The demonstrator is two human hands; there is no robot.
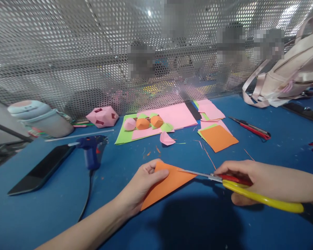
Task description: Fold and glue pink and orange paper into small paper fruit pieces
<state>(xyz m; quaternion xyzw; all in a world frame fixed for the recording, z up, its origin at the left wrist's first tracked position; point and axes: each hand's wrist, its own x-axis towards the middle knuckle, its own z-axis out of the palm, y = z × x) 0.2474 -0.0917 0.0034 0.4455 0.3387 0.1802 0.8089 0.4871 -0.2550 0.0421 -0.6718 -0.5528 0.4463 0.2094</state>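
- Left hand (pixel 143 184) pinches the orange paper (pixel 169 182) between thumb and fingers, over the worktop (pixel 125 158), well apart from its far and left edges.
- Right hand (pixel 266 177) grips the yellow-and-red scissors (pixel 266 199), whose blades lie at the paper's right-hand corner.
- Blue glue gun (pixel 91 154) sits toward the worktop's left edge, near a black phone (pixel 43 168).

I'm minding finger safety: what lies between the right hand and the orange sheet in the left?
Scissors, gripped in the right hand: the head view shows their metal blades spanning that stretch and reaching the orange sheet.
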